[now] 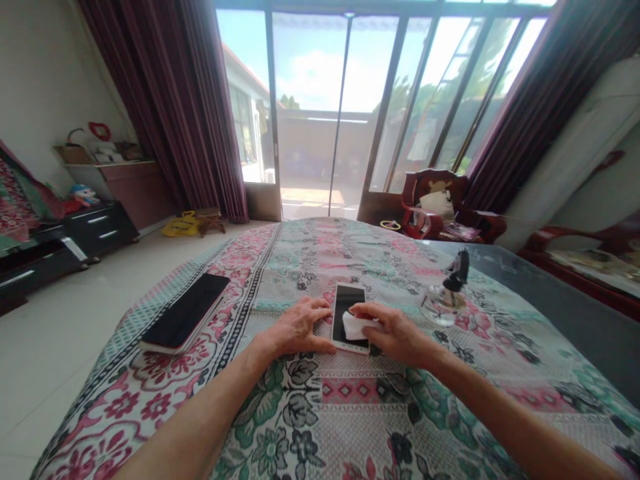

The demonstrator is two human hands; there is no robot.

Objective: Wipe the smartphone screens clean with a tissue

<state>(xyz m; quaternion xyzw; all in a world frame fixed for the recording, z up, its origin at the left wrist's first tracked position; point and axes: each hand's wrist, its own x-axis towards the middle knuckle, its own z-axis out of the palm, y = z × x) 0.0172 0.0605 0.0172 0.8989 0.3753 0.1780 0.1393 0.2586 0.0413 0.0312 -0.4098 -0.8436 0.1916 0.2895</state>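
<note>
While the left hand (300,328) lies flat on the floral tablecloth (350,413), its fingers spread open and its fingertips and thumb set against the left edge of the smartphone (347,301), the right hand (393,331) pinches a folded white wipe (356,327) and presses it to the lower part of the dark screen. The phone lies face up, lengthwise away from the person, near the table's front edge and between the two hands. A small glass spray bottle (447,298) stands just to the right of it, and a larger dark tablet (185,312) lies well apart to the left.

Wiping well here seems to call for light, even strokes along the length of the glass, with the bracing hand stopping the phone from sliding on the cloth. The wipe's fold should stay flat under the fingers so that bare skin does not smear the screen, and the strokes should stay clear of the bottle.
</note>
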